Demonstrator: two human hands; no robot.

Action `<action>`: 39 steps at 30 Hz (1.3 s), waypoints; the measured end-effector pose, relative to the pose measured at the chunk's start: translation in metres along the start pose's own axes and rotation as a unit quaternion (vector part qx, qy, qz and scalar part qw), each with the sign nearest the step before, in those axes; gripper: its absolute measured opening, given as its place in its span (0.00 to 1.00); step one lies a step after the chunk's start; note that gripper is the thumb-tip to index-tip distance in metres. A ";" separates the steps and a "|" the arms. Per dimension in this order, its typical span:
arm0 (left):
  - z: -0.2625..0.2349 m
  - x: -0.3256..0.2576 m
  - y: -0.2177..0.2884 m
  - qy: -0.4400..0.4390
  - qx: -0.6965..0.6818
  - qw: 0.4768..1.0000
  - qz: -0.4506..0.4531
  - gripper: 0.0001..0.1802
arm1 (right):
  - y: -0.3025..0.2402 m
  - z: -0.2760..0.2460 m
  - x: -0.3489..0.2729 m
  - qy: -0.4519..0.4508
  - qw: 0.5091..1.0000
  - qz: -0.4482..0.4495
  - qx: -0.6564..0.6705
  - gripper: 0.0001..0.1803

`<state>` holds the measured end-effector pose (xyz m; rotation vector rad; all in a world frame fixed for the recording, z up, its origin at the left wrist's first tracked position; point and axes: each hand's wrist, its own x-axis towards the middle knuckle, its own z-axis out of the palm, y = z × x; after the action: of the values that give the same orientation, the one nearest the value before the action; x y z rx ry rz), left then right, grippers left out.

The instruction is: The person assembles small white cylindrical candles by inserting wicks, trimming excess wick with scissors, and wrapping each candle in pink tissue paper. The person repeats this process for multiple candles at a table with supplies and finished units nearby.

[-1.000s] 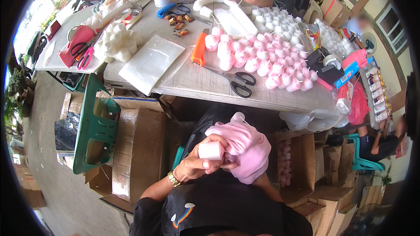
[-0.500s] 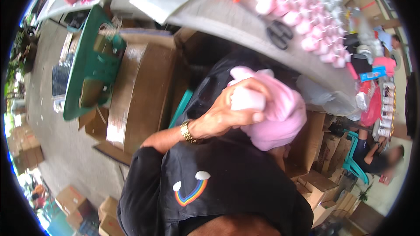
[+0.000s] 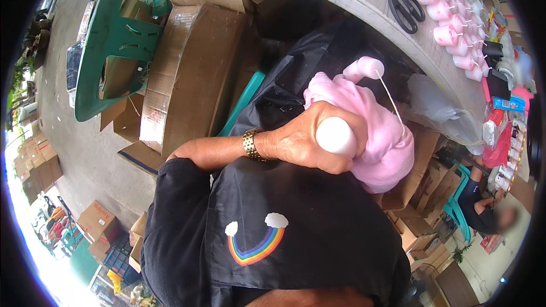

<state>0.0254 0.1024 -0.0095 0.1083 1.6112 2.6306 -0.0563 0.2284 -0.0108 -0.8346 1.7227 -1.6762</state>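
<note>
My left hand point(image 3: 318, 136), with a gold watch point(image 3: 251, 144) at its wrist, is closed around a white candle point(image 3: 336, 136), whose round end shows above the fist. The fist presses against a bunched pink cloth point(image 3: 381, 136). At the cloth's far edge, a short pink-and-white candle point(image 3: 364, 68) sticks out, and a long white wick runs from its end down over the cloth. What supports this candle is hidden. My right hand is covered by the cloth, so its fingers do not show. Beneath both hands lies my black apron point(image 3: 307, 216) with a rainbow patch.
Black-handled scissors point(image 3: 406, 12) lie on the grey table point(image 3: 364, 11), beside rows of pink-and-white candles point(image 3: 449, 17). Cardboard boxes point(image 3: 199, 68) and a green plastic chair point(image 3: 116, 40) stand on the left. Clear plastic bags point(image 3: 435, 102) hang below the table edge. A person point(image 3: 483, 207) sits far right.
My left hand has turned into a fist, with the white candle end now facing up. The pink-and-white candle and its long wick have come into sight beyond the cloth. The view has shifted.
</note>
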 end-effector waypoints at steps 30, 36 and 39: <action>-0.018 0.011 -0.001 -0.065 -0.025 0.994 -0.083 0.11 | -0.001 -0.020 0.009 -0.021 1.000 0.000 -0.021 0.15; -0.019 0.014 -0.009 -0.038 -0.056 0.993 -0.102 0.15 | -0.011 -0.033 0.006 -0.028 1.000 0.000 -0.012 0.16; -0.022 0.016 -0.008 -0.025 -0.051 0.990 -0.127 0.27 | -0.015 -0.040 0.008 -0.048 0.999 -0.012 -0.018 0.16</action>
<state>0.0079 0.0874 -0.0258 -0.0340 1.3695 2.4870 -0.0918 0.2471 0.0055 -0.9407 1.6893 -1.5986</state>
